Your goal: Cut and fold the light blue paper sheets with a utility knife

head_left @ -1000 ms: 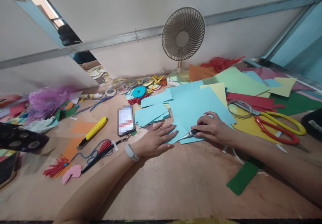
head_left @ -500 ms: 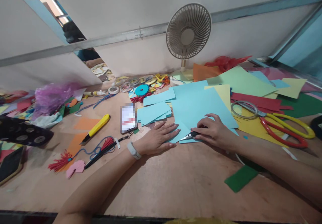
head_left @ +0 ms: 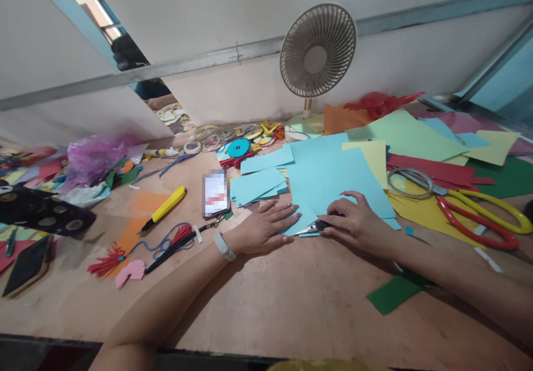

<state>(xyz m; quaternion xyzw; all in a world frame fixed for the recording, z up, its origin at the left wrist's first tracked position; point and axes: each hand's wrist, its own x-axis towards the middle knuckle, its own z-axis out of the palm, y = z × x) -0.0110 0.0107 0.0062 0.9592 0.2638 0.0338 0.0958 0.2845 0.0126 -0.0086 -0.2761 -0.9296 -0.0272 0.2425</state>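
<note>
While hands (head_left: 266,227) pin blue paper (head_left: 333,179), cutter (head_left: 312,227) gripped

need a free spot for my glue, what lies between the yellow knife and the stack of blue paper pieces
In the head view, a phone lies on the table between the yellow knife and the stack of blue paper pieces, close beside the stack.

**Clutter Around the Worktop**

A fan (head_left: 318,50) stands at twelve o'clock against the wall. At three o'clock lie scissors (head_left: 478,214) with red and yellow handles on mixed coloured sheets (head_left: 408,135). A phone (head_left: 216,193) lies near centre, a yellow knife (head_left: 164,208) at nine o'clock beside it. A purple bag (head_left: 94,157) sits at ten o'clock, a green scrap (head_left: 389,296) at five o'clock.
</note>
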